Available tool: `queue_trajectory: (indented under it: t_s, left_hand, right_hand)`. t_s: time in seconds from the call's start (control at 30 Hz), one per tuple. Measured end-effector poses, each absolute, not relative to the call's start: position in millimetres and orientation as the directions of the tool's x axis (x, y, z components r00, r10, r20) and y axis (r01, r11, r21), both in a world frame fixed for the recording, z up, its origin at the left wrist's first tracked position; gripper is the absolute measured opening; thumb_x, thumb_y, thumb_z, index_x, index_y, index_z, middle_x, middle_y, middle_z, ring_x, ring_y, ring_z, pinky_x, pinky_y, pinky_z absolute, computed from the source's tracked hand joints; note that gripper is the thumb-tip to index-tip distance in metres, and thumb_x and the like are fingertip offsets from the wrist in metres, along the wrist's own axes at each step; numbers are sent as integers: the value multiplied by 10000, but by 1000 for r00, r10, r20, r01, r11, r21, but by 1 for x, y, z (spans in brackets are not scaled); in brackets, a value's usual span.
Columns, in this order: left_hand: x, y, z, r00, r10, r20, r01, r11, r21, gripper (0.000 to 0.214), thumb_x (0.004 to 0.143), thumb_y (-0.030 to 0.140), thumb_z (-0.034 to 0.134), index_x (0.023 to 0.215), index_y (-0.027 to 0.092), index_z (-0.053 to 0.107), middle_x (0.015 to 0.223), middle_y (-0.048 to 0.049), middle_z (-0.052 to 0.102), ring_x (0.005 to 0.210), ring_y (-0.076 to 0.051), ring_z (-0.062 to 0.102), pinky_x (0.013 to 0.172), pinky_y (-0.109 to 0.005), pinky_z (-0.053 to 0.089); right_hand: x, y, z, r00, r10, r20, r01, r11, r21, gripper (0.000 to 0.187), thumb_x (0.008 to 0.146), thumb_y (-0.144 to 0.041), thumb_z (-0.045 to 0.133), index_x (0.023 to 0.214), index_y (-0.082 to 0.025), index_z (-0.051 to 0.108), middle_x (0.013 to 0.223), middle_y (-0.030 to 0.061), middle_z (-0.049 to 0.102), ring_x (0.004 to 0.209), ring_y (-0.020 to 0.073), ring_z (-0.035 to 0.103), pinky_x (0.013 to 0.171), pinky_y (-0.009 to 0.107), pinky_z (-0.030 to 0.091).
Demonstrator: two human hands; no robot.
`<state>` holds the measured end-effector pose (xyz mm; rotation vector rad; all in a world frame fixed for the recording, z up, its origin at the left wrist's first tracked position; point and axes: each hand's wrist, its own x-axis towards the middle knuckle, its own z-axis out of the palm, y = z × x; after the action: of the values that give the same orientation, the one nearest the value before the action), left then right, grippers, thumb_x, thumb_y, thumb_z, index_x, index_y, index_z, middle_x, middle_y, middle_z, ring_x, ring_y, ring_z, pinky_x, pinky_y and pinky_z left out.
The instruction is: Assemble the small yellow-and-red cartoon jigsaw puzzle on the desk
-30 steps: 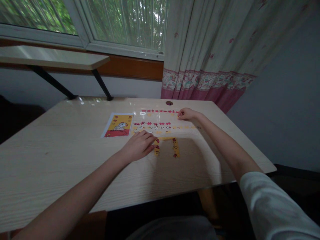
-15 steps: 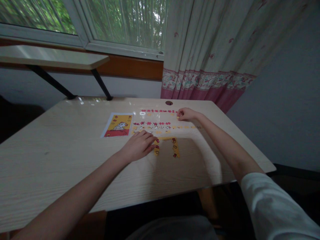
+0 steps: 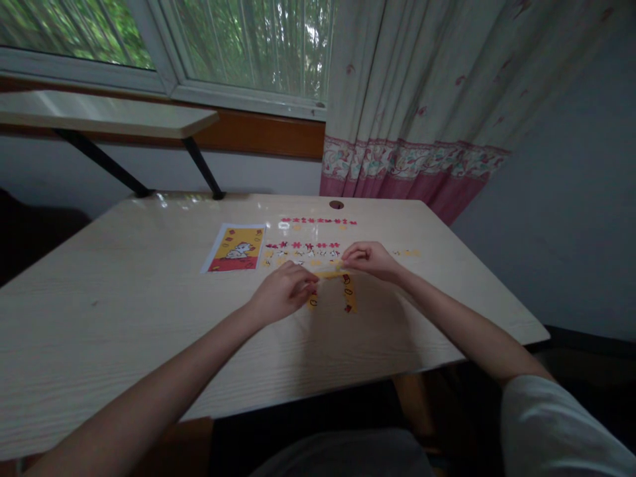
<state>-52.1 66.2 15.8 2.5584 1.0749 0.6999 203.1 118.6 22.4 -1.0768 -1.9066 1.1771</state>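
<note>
Two hands above one worktop [image 3: 149,311]: left hand [image 3: 281,293] at the left strip of one partly joined yellow puzzle border [image 3: 348,291], right hand [image 3: 375,260] just beyond the border's top edge. Fingers bent on both, tips close together; cannot tell whether clamped on any piece. On the border, two side strips and one top strip, open toward the near edge. Beyond, two rows of red pieces [image 3: 296,245], about nine in the far row, six in the nearer; between them, two loose yellow pieces [image 3: 297,227]. Nearer still, mixed pieces [image 3: 311,252], partly covered, too small to count. To the left, one picture card [image 3: 236,249]. Compared with half a second ago: right hand drawn nearer from the far red row, its right end now uncovered; left hand shifted slightly inward; card and border in the same places.
</note>
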Motion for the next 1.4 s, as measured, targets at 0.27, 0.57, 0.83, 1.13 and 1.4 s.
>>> queue_trajectory:
  t_s: [0.27,0.57,0.83,1.13,1.4]
  left_hand:
    - [-41,55,20,557,736,385,454,-658,601,185,867,294,504,856,176,646,823,-52,668,806,-175,585,756,-343,477]
    - [-41,55,20,497,784,371,435,-595,675,221,849,313,508,725,168,620,723,-32,626,692,-137,555,623,-263,444]
    - [-44,63,9,458,872,174,335,-351,874,266,816,350,506,732,140,645,711,-44,633,580,-111,529,512,-228,389]
    - [-41,64,4,498,864,79,244,-227,943,212,783,343,534,714,159,611,607,-15,606,499,-100,476,457,-224,330]
    - [-51,68,18,545,806,231,382,-483,788,207,832,342,525,841,171,642,825,-50,655,743,-160,581,673,-303,470]
  right_hand:
    - [175,69,11,-381,852,359,208,457,-865,129,749,-337,690,783,-218,656,764,7,690,657,114,635,615,256,519]
    - [166,61,9,-361,871,335,320,452,-832,90,795,-309,645,819,-229,679,814,11,704,740,135,650,689,277,523]
    - [174,61,10,-384,777,499,515,628,-583,87,837,-316,613,830,-262,681,797,23,694,749,157,622,697,311,492]
    - [174,65,4,-469,655,593,515,748,-419,143,873,-338,562,818,-249,659,763,24,682,718,154,600,712,308,457]
    - [177,62,4,-494,648,579,559,747,-360,140,854,-313,564,780,-230,649,732,34,663,696,162,572,705,319,430]
